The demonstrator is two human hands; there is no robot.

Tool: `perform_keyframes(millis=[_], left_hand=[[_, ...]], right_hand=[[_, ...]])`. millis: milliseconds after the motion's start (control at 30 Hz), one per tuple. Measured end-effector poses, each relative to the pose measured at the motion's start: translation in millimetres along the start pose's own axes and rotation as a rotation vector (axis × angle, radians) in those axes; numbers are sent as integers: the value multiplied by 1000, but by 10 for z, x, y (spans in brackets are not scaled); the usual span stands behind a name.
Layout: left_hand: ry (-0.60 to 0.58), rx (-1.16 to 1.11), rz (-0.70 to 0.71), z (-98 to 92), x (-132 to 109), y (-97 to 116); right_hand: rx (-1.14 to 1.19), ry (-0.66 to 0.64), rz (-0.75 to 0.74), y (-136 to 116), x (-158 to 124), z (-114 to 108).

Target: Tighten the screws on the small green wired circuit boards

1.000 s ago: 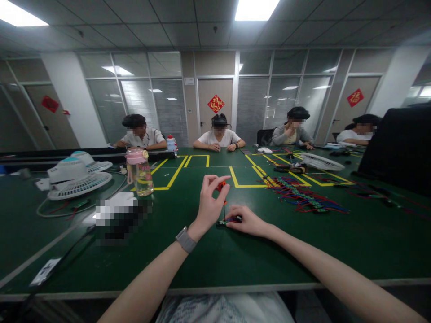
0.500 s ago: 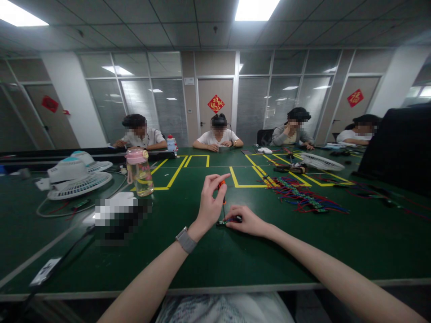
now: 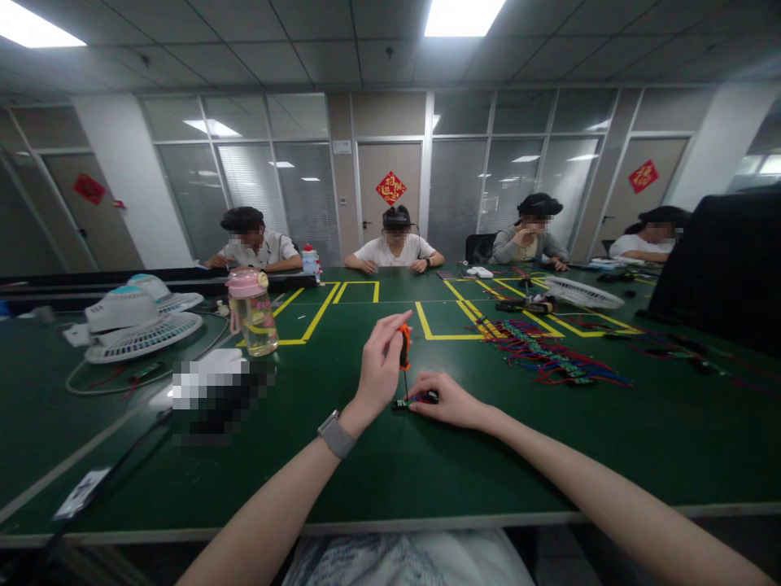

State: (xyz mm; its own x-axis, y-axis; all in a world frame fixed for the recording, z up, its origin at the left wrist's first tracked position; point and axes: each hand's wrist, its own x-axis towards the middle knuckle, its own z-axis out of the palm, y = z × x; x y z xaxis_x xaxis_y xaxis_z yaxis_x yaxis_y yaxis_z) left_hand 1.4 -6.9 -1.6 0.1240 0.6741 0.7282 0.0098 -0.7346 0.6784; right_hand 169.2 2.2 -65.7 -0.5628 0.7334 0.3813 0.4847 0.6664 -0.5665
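Observation:
My left hand (image 3: 378,370) pinches the orange handle of a small screwdriver (image 3: 403,348) that stands upright, its tip down on a small connector part (image 3: 407,401) on the green table (image 3: 378,464). A grey watch sits on that wrist. My right hand (image 3: 448,399) lies low on the table and presses the small part between its fingertips, holding it still under the screwdriver's tip.
A bundle of coloured wires (image 3: 543,354) lies to the right. A pink-lidded water bottle (image 3: 251,312) and white fans (image 3: 137,321) stand at the left; another fan (image 3: 582,293) rests far right. Several people sit across the table. Yellow tape marks the far surface.
The fingers of my left hand have shifted round the screwdriver's handle, from spread above it to closed on it. My right hand and the small part have stayed in place.

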Motion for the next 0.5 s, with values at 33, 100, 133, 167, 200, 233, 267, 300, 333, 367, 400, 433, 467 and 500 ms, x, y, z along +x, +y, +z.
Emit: perform_keyframes(millis=[33,100,133,167,200,233,267,300,333,367,400,433,467,500], left_hand=[[-13,-42,-14,6,0,2],[-8,-53,-27,15,1,5],[8,-20,-18,15,1,6],[31,30,1,12,2,7],[58,86,24,6,3,7],[80,136,45,-1,5,6],[89,166,55,-9,6,5],[86,171,56,-16,7,3],[70,151,50,-20,8,-1],[46,111,38,-21,8,-5],[17,60,22,-19,7,-10],[-6,8,5,-13,7,-16],[-17,-36,-11,-5,5,-22],[-17,-68,-27,4,4,-26]], right_hand=[[0,0,-3,-1,0,-1],[0,-4,-6,-7,0,-4],[-2,-6,-4,-11,0,-6],[-4,-7,-2,-15,0,-7],[-6,-7,0,-18,0,-8],[-8,-5,1,-21,1,-7],[-9,-2,1,-21,1,-6],[-8,0,1,-21,1,-5],[-5,1,-2,-19,0,-4],[-1,-1,-4,-16,0,-4],[2,-3,-5,-13,0,-3],[4,-5,-5,-9,-1,-3],[4,-5,-5,-6,-1,-3],[3,-5,-5,-4,-1,-3]])
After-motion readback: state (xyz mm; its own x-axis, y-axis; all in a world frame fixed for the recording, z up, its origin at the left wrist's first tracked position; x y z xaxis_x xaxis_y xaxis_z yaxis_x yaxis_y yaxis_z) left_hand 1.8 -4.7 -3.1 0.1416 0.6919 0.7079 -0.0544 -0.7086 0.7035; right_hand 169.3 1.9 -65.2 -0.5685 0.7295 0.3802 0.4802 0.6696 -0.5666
